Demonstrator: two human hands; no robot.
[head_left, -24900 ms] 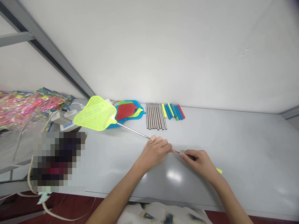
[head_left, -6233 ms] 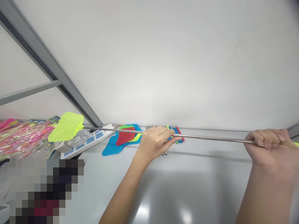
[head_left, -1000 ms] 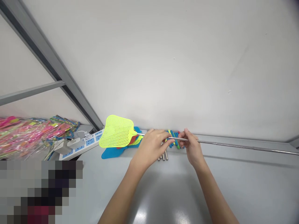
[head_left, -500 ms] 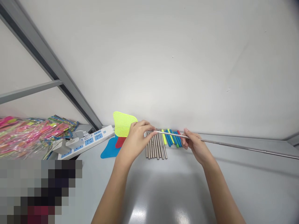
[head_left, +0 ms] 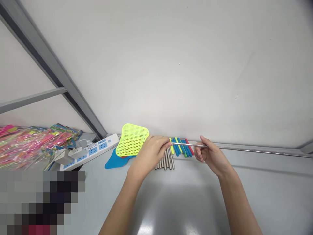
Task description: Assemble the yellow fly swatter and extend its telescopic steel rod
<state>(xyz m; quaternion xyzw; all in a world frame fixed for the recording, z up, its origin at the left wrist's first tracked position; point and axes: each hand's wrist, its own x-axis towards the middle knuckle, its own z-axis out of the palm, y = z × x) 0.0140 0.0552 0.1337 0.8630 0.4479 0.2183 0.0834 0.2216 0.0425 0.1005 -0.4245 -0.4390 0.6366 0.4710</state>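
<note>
A thin telescopic metal rod (head_left: pixel 230 149) runs from my left hand across to the right edge of the view. My left hand (head_left: pixel 155 148) is closed, pinching the rod's left end between thumb and fingers. From behind that hand sticks out a perforated yellow fly swatter head (head_left: pixel 133 139); its join with the rod is hidden. My right hand (head_left: pixel 211 153) has the rod between thumb and curled fingers. Under the yellow head lies a blue swatter head (head_left: pixel 116 160), with a bit of red showing. Several metal tubes (head_left: pixel 168 160) lie below my left hand, beside several coloured grips (head_left: pixel 182 148).
A white power strip (head_left: pixel 97 148) with plugged-in adapters stands at the left. Beyond it, plastic-wrapped pink items (head_left: pixel 36 143) are piled. A grey metal frame post (head_left: pixel 73 101) slants down to the grey table (head_left: pixel 110 199), which meets a pale wall (head_left: pixel 181 75).
My left hand has moved right along with the yellow swatter head, which now shows more fully and lower. The right hand has shifted slightly right, and the rod lies more level.
</note>
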